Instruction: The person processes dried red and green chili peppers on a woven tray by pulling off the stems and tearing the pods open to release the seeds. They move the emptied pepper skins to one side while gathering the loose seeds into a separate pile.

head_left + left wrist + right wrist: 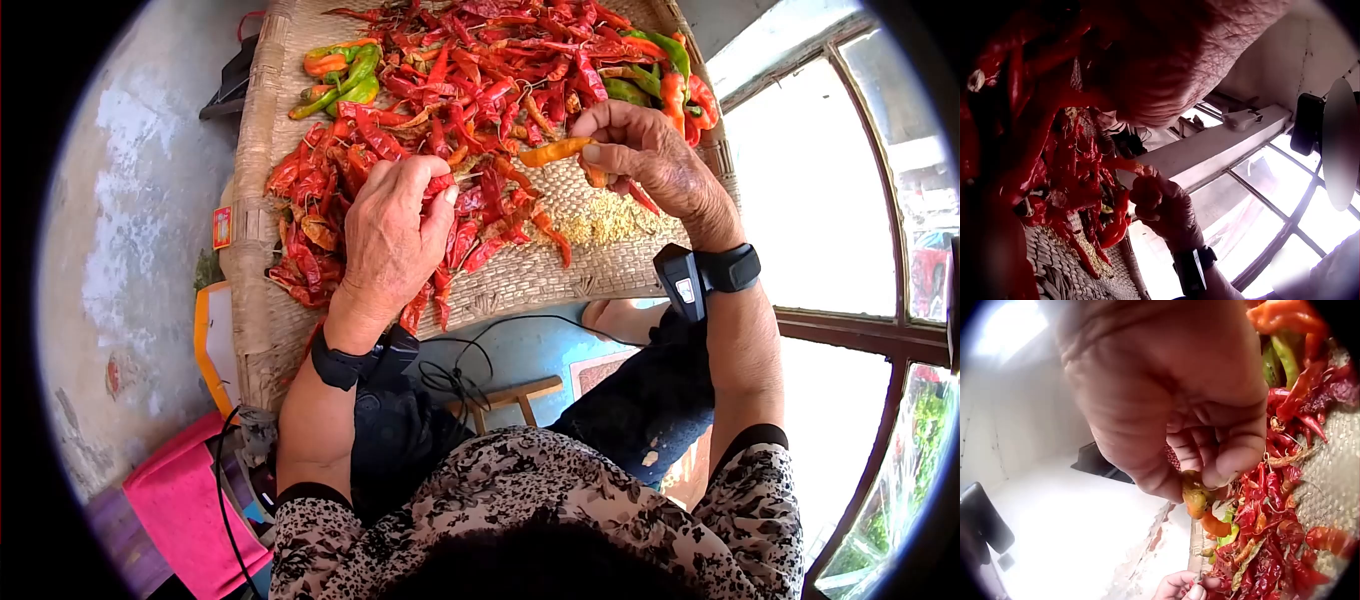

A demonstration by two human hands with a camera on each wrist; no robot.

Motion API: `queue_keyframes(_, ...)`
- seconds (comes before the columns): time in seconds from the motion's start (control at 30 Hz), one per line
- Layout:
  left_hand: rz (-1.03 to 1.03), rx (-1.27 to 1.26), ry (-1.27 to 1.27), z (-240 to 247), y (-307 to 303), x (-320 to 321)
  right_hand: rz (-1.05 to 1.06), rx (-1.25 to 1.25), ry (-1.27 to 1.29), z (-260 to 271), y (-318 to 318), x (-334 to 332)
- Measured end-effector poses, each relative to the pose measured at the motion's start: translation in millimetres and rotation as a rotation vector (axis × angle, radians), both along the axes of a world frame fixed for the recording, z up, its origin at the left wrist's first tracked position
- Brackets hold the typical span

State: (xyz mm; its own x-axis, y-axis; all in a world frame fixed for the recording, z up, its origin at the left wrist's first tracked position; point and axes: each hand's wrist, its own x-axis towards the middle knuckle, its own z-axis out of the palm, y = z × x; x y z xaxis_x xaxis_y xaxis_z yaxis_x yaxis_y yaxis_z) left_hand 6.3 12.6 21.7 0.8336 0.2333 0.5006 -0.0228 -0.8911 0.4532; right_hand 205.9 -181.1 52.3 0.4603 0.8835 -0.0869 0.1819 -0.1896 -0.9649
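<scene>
Dried red chili peppers (470, 70) lie heaped on a woven tray (520, 290) in the head view. My left hand (400, 225) is over the front left of the heap, a red chili (438, 184) pinched between thumb and curled fingers. On the right, my right hand (650, 165) pinches a yellow-orange chili (553, 152) by one end, its other end pointing left over the heap. The right wrist view shows this chili (1196, 499) between thumb and fingertips, curved and blotched with green. Below the right hand, a red chili tip (645, 198) shows; the rest is hidden.
Loose pale seeds (610, 222) are scattered on the tray's right part. Green and orange peppers (355, 80) lie at the tray's left edge, others (675, 85) at its right. A window (820, 180) stands on the right, a wall (130, 220) on the left. A black cable (455, 375) hangs below.
</scene>
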Motion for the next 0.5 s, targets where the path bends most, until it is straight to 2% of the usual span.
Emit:
queue_keyframes(0.03, 0.006, 0.004, -0.001, 0, 0, 0, -0.027, 0.085, 0.083, -1, -2, 7)
queue_keyframes(0.07, 0.015, -0.121, -0.002, -2, -1, 0, -0.171, 0.263, 0.21, -6, -3, 10)
queue_keyframes(0.1, 0.023, -0.246, -0.004, -2, -2, 0, -0.334, 0.442, 0.228, -8, 1, 9)
queue_keyframes(0.13, 0.045, -0.369, 0.068, 5, -4, -2, -0.387, 0.344, 0.055, -16, 2, 14)
queue_keyframes(0.17, 0.045, -0.367, 0.065, 4, -3, -1, -0.439, 0.245, -0.119, -25, 1, 19)
queue_keyframes(0.23, -0.024, -0.456, -0.038, 0, -2, 1, -0.277, 0.003, -0.378, -30, 12, 3)
queue_keyframes(0.3, -0.029, -0.48, -0.015, -1, -4, 0, -0.035, -0.15, -0.576, -41, 29, -16)
queue_keyframes(0.37, -0.04, -0.5, 0.007, -3, -4, 0, 0.013, -0.298, -0.781, -61, 39, -34)
queue_keyframes(0.5, -0.068, -0.444, -0.05, -11, -1, 0, 0.0, -0.256, -0.696, -65, 40, -31)
